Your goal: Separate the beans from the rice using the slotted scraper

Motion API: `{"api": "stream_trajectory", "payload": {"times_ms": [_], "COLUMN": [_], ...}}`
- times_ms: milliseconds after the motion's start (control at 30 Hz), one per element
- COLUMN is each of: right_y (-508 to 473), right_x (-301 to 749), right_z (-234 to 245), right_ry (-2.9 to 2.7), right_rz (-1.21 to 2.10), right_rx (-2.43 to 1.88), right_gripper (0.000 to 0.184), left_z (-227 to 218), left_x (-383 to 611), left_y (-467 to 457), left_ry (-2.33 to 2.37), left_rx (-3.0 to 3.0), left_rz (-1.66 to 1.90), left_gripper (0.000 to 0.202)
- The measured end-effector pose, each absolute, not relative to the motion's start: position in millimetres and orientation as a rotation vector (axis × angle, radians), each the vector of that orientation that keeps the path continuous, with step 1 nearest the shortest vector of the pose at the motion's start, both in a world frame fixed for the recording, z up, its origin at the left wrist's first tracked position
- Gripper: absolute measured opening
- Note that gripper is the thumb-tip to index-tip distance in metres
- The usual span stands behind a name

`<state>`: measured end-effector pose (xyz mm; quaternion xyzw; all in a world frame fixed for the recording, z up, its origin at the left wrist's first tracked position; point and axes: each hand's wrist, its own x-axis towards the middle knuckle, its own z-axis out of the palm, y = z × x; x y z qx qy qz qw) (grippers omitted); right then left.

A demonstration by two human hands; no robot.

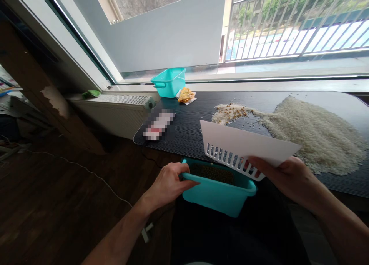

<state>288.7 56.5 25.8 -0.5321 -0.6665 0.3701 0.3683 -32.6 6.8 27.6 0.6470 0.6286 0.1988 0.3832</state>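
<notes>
My left hand grips the left rim of a turquoise plastic bin, thumb outside along the front edge. Brownish-green grains cover what shows of its inside. Over the bin's right part, my right hand holds a white slotted plastic sheet, tilted, with its row of slots along the lower edge. On the dark table beyond lies a small heap of rice mixed with yellowish beans, partly behind the sheet. A large spread of white rice joins it on the right.
A second turquoise bin stands at the table's back left, beside a crumpled yellow cloth. A blurred-out pale object lies near the left edge. A radiator is left of the table. A white cable crosses the floor.
</notes>
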Motion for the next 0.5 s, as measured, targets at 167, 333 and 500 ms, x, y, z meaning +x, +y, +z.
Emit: {"api": "stream_trajectory", "payload": {"times_ms": [167,333,500], "right_y": [46,41,32], "right_x": [279,260,269], "right_z": [25,4,-29], "right_ry": [-1.709,-1.506,-1.34], "right_rz": [1.016,0.957,0.748], "right_rx": [-1.339,-1.396,-1.49], "right_gripper": [0.07,0.061,0.054], "left_z": [25,26,27], "left_x": [-32,-31,-30], "left_y": [6,6,6], "left_ry": [1.606,1.614,1.621], "left_rx": [1.635,1.66,1.675], "left_rz": [0.525,0.518,0.49], "left_gripper": [0.037,0.038,0.036]}}
